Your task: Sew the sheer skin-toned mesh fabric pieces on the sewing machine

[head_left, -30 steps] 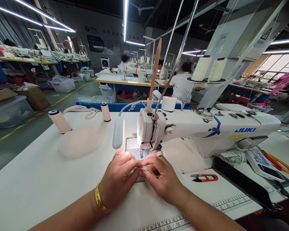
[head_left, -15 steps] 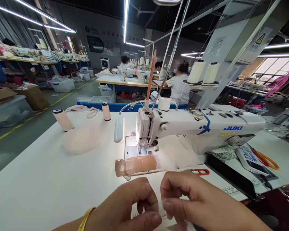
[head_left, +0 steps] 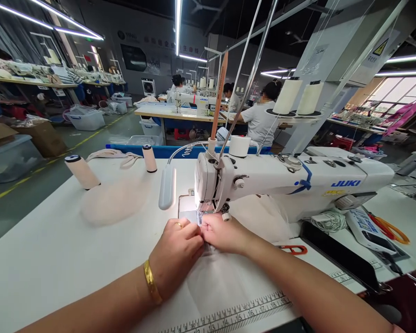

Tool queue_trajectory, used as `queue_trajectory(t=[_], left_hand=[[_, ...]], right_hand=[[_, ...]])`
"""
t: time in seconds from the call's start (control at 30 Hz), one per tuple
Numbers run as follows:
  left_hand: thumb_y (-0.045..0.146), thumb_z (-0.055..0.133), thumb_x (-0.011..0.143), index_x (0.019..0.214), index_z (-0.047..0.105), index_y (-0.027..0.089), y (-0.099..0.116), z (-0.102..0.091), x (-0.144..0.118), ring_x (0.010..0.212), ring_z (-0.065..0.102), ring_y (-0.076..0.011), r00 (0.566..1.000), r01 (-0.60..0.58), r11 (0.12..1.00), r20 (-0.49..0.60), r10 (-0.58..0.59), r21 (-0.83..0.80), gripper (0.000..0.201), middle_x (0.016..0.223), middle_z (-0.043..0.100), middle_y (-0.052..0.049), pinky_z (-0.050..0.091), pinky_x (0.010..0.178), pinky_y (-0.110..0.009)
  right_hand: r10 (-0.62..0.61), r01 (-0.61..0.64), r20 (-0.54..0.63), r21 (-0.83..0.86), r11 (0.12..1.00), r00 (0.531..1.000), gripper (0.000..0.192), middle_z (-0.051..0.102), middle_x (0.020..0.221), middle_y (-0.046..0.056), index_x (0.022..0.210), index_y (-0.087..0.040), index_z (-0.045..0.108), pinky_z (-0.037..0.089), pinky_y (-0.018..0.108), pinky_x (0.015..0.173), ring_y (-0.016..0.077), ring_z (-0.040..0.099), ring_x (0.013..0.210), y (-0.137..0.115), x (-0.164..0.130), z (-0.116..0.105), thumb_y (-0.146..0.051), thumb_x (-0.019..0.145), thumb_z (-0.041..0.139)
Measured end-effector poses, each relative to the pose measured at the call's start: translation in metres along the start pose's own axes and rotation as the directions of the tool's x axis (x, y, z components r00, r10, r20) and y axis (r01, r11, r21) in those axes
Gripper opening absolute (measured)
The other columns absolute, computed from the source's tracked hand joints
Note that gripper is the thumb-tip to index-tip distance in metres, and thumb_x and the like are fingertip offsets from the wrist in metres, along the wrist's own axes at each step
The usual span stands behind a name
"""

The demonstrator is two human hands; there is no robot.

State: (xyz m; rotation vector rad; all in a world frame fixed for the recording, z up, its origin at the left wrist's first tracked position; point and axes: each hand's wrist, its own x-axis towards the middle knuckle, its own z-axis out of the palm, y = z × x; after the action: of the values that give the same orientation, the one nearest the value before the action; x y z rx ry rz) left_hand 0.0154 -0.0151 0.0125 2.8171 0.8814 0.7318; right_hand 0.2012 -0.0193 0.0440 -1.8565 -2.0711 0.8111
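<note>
At the needle area of the white sewing machine (head_left: 253, 178), my left hand (head_left: 176, 249) and my right hand (head_left: 225, 233) meet, fingers pinched together. Between them they grip a thin, sheer pale fabric (head_left: 217, 277), which spreads from the fingertips toward me over the table's printed ruler (head_left: 235, 319). The fingertips are just in front of the presser foot, and they hide the fabric's edge there. A ring and a gold bracelet (head_left: 151, 282) are on the left hand and wrist. More sheer pale fabric (head_left: 260, 215) lies under the machine arm.
Pale thread cones (head_left: 81, 172) and a round sheer piece (head_left: 113, 203) are on the left of the white table. Orange-handled snips (head_left: 293, 249), a black phone (head_left: 339, 254) and orange scissors (head_left: 390, 229) lie at right. A lamp (head_left: 167, 187) hangs beside the needle. Co-workers sit beyond.
Both hands have moved forward from the table's near edge to the needle, drawing the sheer fabric along. The brownish strip seen earlier by the needle plate is now out of sight.
</note>
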Motion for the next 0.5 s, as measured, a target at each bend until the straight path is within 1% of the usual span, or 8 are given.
queue_trajectory(t=[0.07, 0.13, 0.2, 0.27, 0.3, 0.37, 0.43, 0.5], left_hand=[[0.016, 0.052, 0.101, 0.075, 0.066, 0.021, -0.003, 0.002, -0.003, 0.078, 0.051, -0.0207, 0.996, -0.081, 0.997, -0.050, 0.080, -0.019, 0.030, 0.080, 0.069, 0.000, 0.035, 0.080, -0.039], [0.017, 0.052, 0.102, 0.076, 0.067, 0.022, -0.006, 0.003, -0.004, 0.077, 0.051, -0.0204, 0.994, -0.081, 0.995, -0.074, 0.077, -0.052, 0.031, 0.081, 0.070, 0.001, 0.034, 0.080, -0.038], [0.017, 0.051, 0.102, 0.075, 0.067, 0.022, -0.008, 0.005, -0.004, 0.078, 0.052, -0.0200, 0.995, -0.062, 0.995, -0.086, 0.056, -0.075, 0.032, 0.083, 0.071, 0.001, 0.034, 0.080, -0.038], [0.017, 0.051, 0.103, 0.075, 0.067, 0.022, -0.010, 0.007, -0.004, 0.078, 0.053, -0.0200, 0.994, -0.057, 0.996, -0.097, 0.049, -0.074, 0.033, 0.084, 0.071, 0.001, 0.035, 0.081, -0.039], [0.019, 0.052, 0.103, 0.074, 0.067, 0.022, -0.011, 0.007, -0.004, 0.078, 0.053, -0.0202, 0.994, -0.057, 0.996, -0.099, 0.051, -0.068, 0.032, 0.085, 0.071, 0.000, 0.035, 0.081, -0.039], [0.023, 0.054, 0.103, 0.074, 0.068, 0.022, -0.012, 0.008, -0.003, 0.079, 0.053, -0.0210, 0.993, -0.059, 0.997, -0.101, 0.054, -0.055, 0.032, 0.085, 0.071, -0.001, 0.035, 0.080, -0.039], [0.025, 0.053, 0.104, 0.077, 0.069, 0.023, -0.012, 0.008, -0.003, 0.079, 0.053, -0.0216, 0.994, -0.057, 0.998, -0.099, 0.053, -0.041, 0.032, 0.087, 0.071, -0.001, 0.035, 0.080, -0.039], [0.022, 0.050, 0.105, 0.085, 0.072, 0.025, -0.012, 0.007, -0.003, 0.080, 0.053, -0.0219, 0.994, -0.044, 0.999, -0.096, 0.042, -0.020, 0.030, 0.091, 0.072, -0.002, 0.036, 0.080, -0.039]], right_hand=[[-0.008, 0.008, -0.014, -0.023, 1.000, 1.000, 0.024, 0.059, 0.074, -0.003, 0.074, -0.021, 0.049, 0.026, 0.025, 0.057, 0.0133, 0.048, 0.064, 0.001, -0.004, -0.002, -0.024, 0.093, 0.064], [-0.035, 0.031, -0.044, -0.086, 0.996, 0.998, 0.021, 0.060, 0.076, -0.002, 0.080, -0.022, 0.051, 0.025, 0.026, 0.058, 0.0143, 0.049, 0.066, 0.003, -0.012, -0.003, -0.025, 0.096, 0.063], [-0.128, 0.096, -0.122, -0.244, 0.965, 0.984, 0.014, 0.061, 0.078, 0.000, 0.086, -0.022, 0.055, 0.026, 0.028, 0.059, 0.0167, 0.050, 0.068, 0.007, -0.023, -0.002, -0.023, 0.097, 0.063], [-0.316, 0.215, -0.191, -0.415, 0.884, 0.929, 0.010, 0.064, 0.084, 0.003, 0.089, -0.021, 0.057, 0.030, 0.031, 0.063, 0.0198, 0.053, 0.073, 0.011, -0.034, 0.003, -0.021, 0.099, 0.060], [-0.419, 0.294, -0.200, -0.458, 0.839, 0.885, 0.010, 0.065, 0.089, 0.005, 0.090, -0.020, 0.059, 0.033, 0.032, 0.066, 0.0211, 0.055, 0.077, 0.013, -0.038, 0.007, -0.021, 0.100, 0.057], [-0.559, 0.422, -0.206, -0.465, 0.778, 0.803, 0.010, 0.067, 0.096, 0.006, 0.093, -0.020, 0.060, 0.038, 0.035, 0.073, 0.0227, 0.058, 0.086, 0.017, -0.041, 0.016, -0.018, 0.101, 0.054], [-0.604, 0.475, -0.223, -0.438, 0.763, 0.765, 0.010, 0.068, 0.097, 0.006, 0.096, -0.019, 0.060, 0.040, 0.035, 0.074, 0.0232, 0.059, 0.090, 0.023, -0.038, 0.025, -0.014, 0.101, 0.053], [-0.594, 0.476, -0.241, -0.407, 0.780, 0.768, 0.012, 0.068, 0.097, 0.006, 0.099, -0.019, 0.061, 0.041, 0.035, 0.074, 0.0235, 0.059, 0.093, 0.028, -0.032, 0.030, -0.011, 0.101, 0.051]])
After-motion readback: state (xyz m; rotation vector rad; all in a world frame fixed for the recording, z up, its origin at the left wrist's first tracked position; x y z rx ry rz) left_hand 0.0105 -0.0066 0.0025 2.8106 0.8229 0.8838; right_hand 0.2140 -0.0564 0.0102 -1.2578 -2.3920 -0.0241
